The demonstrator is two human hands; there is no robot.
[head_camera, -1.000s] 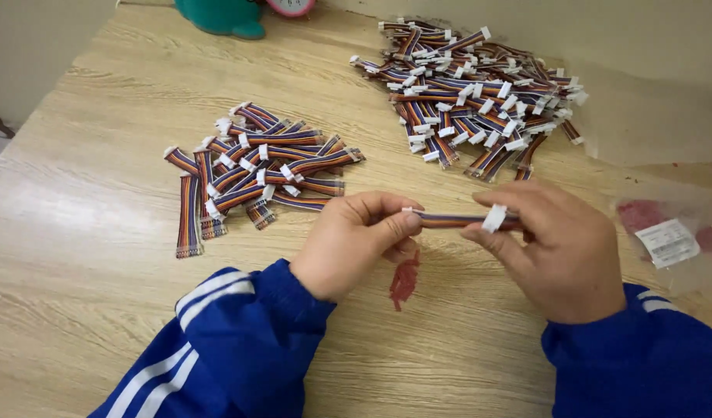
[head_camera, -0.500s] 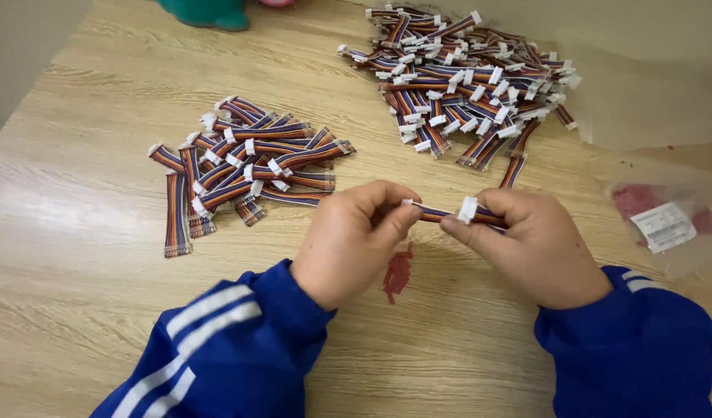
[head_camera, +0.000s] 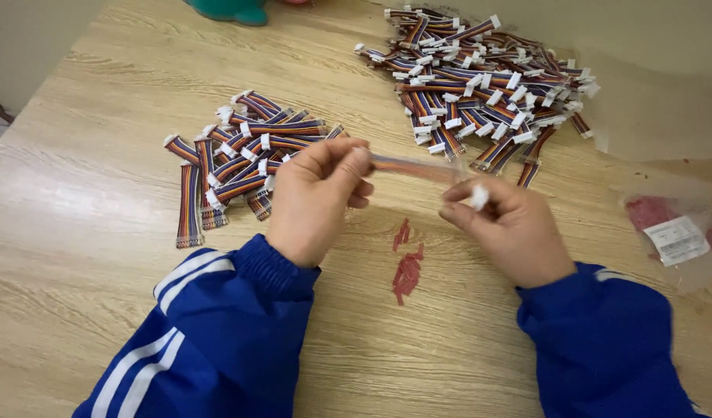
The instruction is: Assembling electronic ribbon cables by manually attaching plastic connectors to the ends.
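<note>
Stretching between both hands' fingers point(head_camera: 354, 159), the ribbon cable point(head_camera: 418, 167).

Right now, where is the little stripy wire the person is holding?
In the head view, the striped ribbon cable stretches between the left hand and the right hand, above the wooden table, between the two cable piles.

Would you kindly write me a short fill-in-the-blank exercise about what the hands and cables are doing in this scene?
1. The left hand and right hand stretch one multicoloured ribbon cable ____ them.
2. The right hand's fingers pinch the cable's ____ connector.
3. The larger cable pile lies on the person's ____ side.
4. Both sleeves are ____ with white stripes.

Missing words: between; white; right; blue
</note>
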